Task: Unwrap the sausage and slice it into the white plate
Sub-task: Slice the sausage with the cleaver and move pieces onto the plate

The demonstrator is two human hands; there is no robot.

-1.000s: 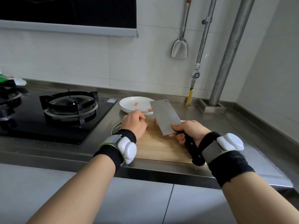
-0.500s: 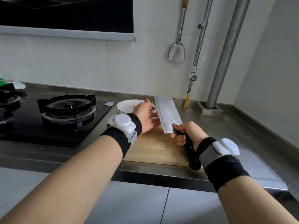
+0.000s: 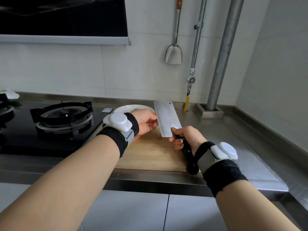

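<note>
My right hand (image 3: 187, 138) grips the black handle of a steel cleaver (image 3: 166, 119), held raised with its blade pointing away over the near edge of the white plate (image 3: 131, 108). My left hand (image 3: 145, 121) is turned palm-right, its fingertips against the blade's left face, and it holds nothing I can see. The hand hides most of the plate. A wooden cutting board (image 3: 155, 154) lies under both hands. No sausage or slices are visible; whatever lies in the plate is hidden.
A black gas stove (image 3: 63, 117) sits left of the board. A metal spatula (image 3: 174, 54) hangs on the tiled wall. A thick steel pipe (image 3: 221, 64) and a thinner gas pipe stand at the back right. The steel counter's front edge (image 3: 150, 180) runs below the board.
My left hand lifted off the board, turned palm toward the blade and moved up beside the plate. The cleaver rose and swung toward the plate. The sausage piece seen earlier is out of sight.
</note>
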